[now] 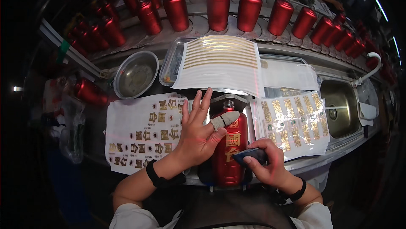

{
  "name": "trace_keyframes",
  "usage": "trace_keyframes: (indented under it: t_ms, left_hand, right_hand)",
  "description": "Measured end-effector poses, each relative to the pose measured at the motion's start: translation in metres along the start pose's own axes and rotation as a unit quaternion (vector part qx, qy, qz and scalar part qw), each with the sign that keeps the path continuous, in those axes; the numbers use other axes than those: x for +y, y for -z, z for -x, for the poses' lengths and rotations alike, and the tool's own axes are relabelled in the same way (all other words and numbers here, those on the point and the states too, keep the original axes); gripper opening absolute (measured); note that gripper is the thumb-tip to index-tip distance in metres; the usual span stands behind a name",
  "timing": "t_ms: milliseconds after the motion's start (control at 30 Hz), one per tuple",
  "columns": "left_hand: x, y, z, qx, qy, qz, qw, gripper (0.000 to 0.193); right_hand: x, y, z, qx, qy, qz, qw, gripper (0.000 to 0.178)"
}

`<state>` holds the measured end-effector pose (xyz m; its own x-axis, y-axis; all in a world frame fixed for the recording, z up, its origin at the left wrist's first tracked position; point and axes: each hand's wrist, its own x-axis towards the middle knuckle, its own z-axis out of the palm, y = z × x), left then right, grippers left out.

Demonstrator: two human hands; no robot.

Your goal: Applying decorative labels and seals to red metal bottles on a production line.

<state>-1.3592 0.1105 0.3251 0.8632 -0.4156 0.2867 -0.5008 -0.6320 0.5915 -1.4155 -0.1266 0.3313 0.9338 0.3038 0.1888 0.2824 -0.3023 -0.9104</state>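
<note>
A red bottle [224, 170] with gold characters down its front lies in a cradle in front of me, its clear neck pointing away. My left hand [196, 133] is open, with several fingers spread. Its index finger wears a pale cloth finger cover and lies across the upper part of the bottle. In my right hand [270, 165] I grip a dark blue, smooth, flat-edged hand tool [253, 157], probably a scraper. The tool's tip touches the lower gold character or sits just above it; I cannot tell which.
Sheets of gold characters [139, 136] lie at left, gold decal sheets [292, 123] at right. A striped gold sheet [220, 64] covers a tray behind. Nearby are a metal bowl [136, 74], a sink [338, 108] and a loose red bottle [91, 91]. Red bottles [218, 11] line the conveyor [194, 26].
</note>
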Motion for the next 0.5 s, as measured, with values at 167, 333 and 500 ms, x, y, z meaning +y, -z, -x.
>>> trace_keyframes:
  t_ms: [167,333,500]
  left_hand:
    - [0.010,-0.002,0.013,0.004,-0.043,-0.028,0.999,0.040]
    - [0.012,-0.009,0.044,0.019,0.002,-0.020,1.000,0.039]
    - [0.024,-0.012,0.080,0.102,0.101,0.177,0.974,0.048]
  right_hand:
    - [-0.001,0.005,0.003,-0.027,-0.061,-0.005,0.998,0.029]
    - [-0.015,0.013,-0.037,0.052,0.112,0.050,0.991,0.023]
    - [-0.026,-0.005,-0.060,-0.055,0.333,0.235,0.911,0.020]
